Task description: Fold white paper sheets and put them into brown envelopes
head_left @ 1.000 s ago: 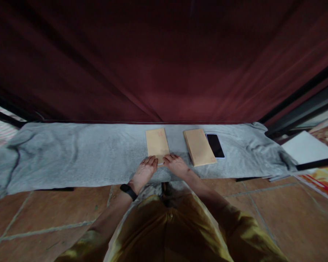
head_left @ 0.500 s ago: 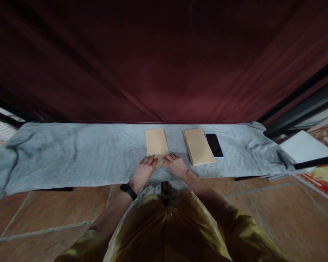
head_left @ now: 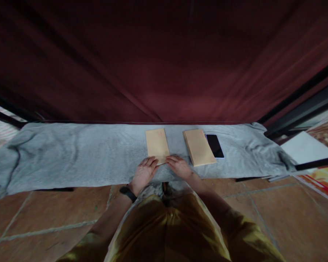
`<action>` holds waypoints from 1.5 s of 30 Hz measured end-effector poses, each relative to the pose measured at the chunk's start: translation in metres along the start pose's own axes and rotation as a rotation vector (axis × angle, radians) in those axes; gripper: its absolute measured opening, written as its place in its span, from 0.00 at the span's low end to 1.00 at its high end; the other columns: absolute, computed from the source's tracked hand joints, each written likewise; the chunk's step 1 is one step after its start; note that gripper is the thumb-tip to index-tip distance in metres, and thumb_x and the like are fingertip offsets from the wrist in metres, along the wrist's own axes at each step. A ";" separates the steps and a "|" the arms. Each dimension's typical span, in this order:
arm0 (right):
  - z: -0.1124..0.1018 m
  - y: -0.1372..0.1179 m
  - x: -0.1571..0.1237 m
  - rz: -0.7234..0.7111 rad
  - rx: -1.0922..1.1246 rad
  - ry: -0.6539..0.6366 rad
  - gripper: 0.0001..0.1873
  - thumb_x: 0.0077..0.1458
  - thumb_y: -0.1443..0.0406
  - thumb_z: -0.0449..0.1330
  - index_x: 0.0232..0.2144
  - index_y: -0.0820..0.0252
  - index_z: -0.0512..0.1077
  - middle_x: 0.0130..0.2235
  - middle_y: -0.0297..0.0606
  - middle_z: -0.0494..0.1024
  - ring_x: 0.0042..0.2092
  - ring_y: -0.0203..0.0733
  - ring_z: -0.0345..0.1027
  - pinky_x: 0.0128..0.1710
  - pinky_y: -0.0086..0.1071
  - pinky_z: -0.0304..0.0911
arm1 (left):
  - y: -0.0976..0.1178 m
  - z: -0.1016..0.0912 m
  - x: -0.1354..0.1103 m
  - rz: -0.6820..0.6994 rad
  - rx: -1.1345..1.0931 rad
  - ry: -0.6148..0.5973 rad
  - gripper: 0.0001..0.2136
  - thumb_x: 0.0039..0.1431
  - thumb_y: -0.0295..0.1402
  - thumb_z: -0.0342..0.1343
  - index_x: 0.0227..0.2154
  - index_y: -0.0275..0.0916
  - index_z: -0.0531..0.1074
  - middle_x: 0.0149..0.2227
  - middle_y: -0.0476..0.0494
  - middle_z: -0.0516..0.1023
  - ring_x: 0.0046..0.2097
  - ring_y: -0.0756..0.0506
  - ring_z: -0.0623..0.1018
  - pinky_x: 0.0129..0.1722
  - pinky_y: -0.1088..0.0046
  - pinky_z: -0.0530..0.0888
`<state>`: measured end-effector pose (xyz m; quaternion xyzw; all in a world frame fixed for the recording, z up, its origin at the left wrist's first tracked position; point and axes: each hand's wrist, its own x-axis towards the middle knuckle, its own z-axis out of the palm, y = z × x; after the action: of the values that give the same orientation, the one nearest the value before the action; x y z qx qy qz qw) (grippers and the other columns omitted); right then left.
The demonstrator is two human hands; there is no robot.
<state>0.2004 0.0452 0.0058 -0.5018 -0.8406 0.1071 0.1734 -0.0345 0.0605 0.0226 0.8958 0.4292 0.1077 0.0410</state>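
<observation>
A single tan envelope (head_left: 156, 144) lies lengthwise on the grey cloth (head_left: 71, 153) in front of me. My left hand (head_left: 143, 173), with a black band on its wrist, rests at the envelope's near left corner, fingers stretched flat and touching its edge. My right hand (head_left: 179, 167) lies at the near right corner, fingers flat on the edge as well. Neither hand lifts the envelope. To the right, a stack of tan envelopes (head_left: 198, 146) sits apart from both hands.
A black phone (head_left: 214, 145) lies just right of the stack. A dark red curtain (head_left: 164, 65) hangs behind the cloth. White paper (head_left: 304, 147) and a colourful sheet (head_left: 324, 180) lie at the right. Brown floor tiles (head_left: 43, 218) and my yellow clothing (head_left: 166, 233) fill the foreground.
Both hands have slid slightly nearer to me along the envelope's near edge. The envelope, stack and phone have stayed put.
</observation>
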 end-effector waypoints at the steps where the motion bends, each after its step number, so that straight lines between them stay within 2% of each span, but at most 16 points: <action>1: 0.001 -0.001 0.002 0.020 0.007 0.010 0.13 0.70 0.66 0.53 0.50 0.58 0.76 0.54 0.41 0.78 0.54 0.42 0.72 0.58 0.38 0.65 | 0.000 0.000 0.000 -0.003 -0.012 0.002 0.16 0.70 0.34 0.49 0.55 0.39 0.73 0.57 0.37 0.76 0.58 0.39 0.75 0.58 0.59 0.72; 4: 0.002 -0.003 0.005 0.056 0.026 0.028 0.12 0.70 0.66 0.52 0.48 0.58 0.76 0.53 0.41 0.78 0.53 0.42 0.72 0.57 0.38 0.65 | -0.001 0.001 0.000 -0.034 -0.090 0.034 0.15 0.71 0.33 0.46 0.53 0.40 0.75 0.56 0.39 0.77 0.57 0.41 0.75 0.59 0.60 0.72; 12: 0.005 -0.008 0.011 0.148 0.027 0.034 0.10 0.69 0.68 0.53 0.45 0.57 0.74 0.50 0.40 0.77 0.52 0.42 0.69 0.55 0.37 0.63 | -0.006 0.016 0.004 -0.167 -0.409 0.200 0.08 0.66 0.31 0.52 0.42 0.40 0.76 0.50 0.41 0.79 0.53 0.43 0.76 0.56 0.60 0.73; 16: 0.007 -0.012 0.013 0.205 -0.003 0.015 0.10 0.69 0.67 0.52 0.45 0.57 0.73 0.50 0.40 0.76 0.52 0.42 0.68 0.54 0.37 0.63 | -0.006 0.022 0.006 -0.208 -0.476 0.270 0.08 0.66 0.29 0.50 0.38 0.40 0.75 0.46 0.42 0.78 0.51 0.43 0.75 0.55 0.60 0.73; 24: 0.010 -0.015 0.012 0.245 -0.009 0.009 0.12 0.69 0.67 0.50 0.47 0.57 0.72 0.50 0.43 0.75 0.51 0.46 0.68 0.53 0.40 0.63 | -0.001 0.019 -0.009 -0.257 -0.456 0.262 0.05 0.67 0.32 0.50 0.37 0.41 0.70 0.46 0.41 0.76 0.51 0.41 0.73 0.55 0.57 0.72; 31: 0.009 -0.017 0.017 0.322 -0.034 -0.027 0.09 0.69 0.65 0.52 0.45 0.59 0.72 0.50 0.44 0.74 0.52 0.46 0.67 0.54 0.38 0.61 | 0.004 0.017 -0.004 -0.387 -0.217 0.259 0.08 0.68 0.32 0.48 0.35 0.40 0.70 0.42 0.37 0.74 0.46 0.38 0.72 0.50 0.56 0.73; 34: 0.011 -0.017 0.018 0.329 -0.033 -0.026 0.09 0.69 0.65 0.53 0.45 0.59 0.72 0.50 0.44 0.73 0.52 0.46 0.66 0.54 0.38 0.61 | 0.009 0.016 -0.001 -0.396 -0.133 0.262 0.08 0.68 0.32 0.47 0.38 0.39 0.71 0.41 0.37 0.74 0.45 0.38 0.73 0.49 0.56 0.74; 36: 0.015 -0.017 0.017 0.334 -0.025 0.007 0.09 0.69 0.65 0.53 0.45 0.59 0.72 0.49 0.44 0.73 0.52 0.46 0.66 0.53 0.39 0.61 | 0.013 0.017 -0.001 -0.410 -0.069 0.277 0.10 0.68 0.30 0.46 0.44 0.38 0.72 0.44 0.35 0.75 0.47 0.37 0.74 0.49 0.55 0.74; 38: 0.018 -0.016 0.016 0.329 -0.005 0.061 0.08 0.68 0.66 0.53 0.45 0.58 0.72 0.49 0.44 0.74 0.52 0.46 0.66 0.53 0.40 0.62 | 0.019 0.018 -0.003 -0.342 -0.039 0.263 0.14 0.67 0.27 0.45 0.51 0.37 0.71 0.51 0.32 0.75 0.53 0.37 0.74 0.52 0.55 0.73; 40: 0.021 -0.014 0.015 0.311 0.027 0.115 0.08 0.68 0.67 0.53 0.44 0.57 0.73 0.48 0.43 0.74 0.52 0.46 0.67 0.52 0.40 0.62 | 0.027 0.022 -0.004 -0.179 -0.062 0.205 0.19 0.67 0.25 0.44 0.58 0.39 0.68 0.58 0.34 0.73 0.59 0.39 0.72 0.58 0.56 0.72; 42: 0.022 -0.013 0.015 0.301 0.053 0.151 0.09 0.68 0.67 0.52 0.42 0.56 0.73 0.46 0.42 0.75 0.51 0.46 0.67 0.52 0.40 0.63 | 0.034 0.026 -0.005 -0.045 -0.089 0.144 0.21 0.69 0.27 0.44 0.62 0.38 0.65 0.62 0.36 0.71 0.64 0.41 0.70 0.63 0.57 0.69; 45: 0.018 -0.015 0.015 0.309 0.054 0.146 0.09 0.69 0.66 0.52 0.41 0.57 0.73 0.46 0.42 0.76 0.51 0.45 0.68 0.52 0.40 0.63 | 0.042 0.032 -0.006 -0.035 -0.071 0.105 0.21 0.70 0.33 0.45 0.63 0.35 0.64 0.65 0.34 0.70 0.66 0.39 0.69 0.66 0.55 0.66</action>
<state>0.1741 0.0509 -0.0028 -0.6267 -0.7355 0.1181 0.2289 0.0009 0.0305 -0.0024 0.8792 0.4423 0.1692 0.0519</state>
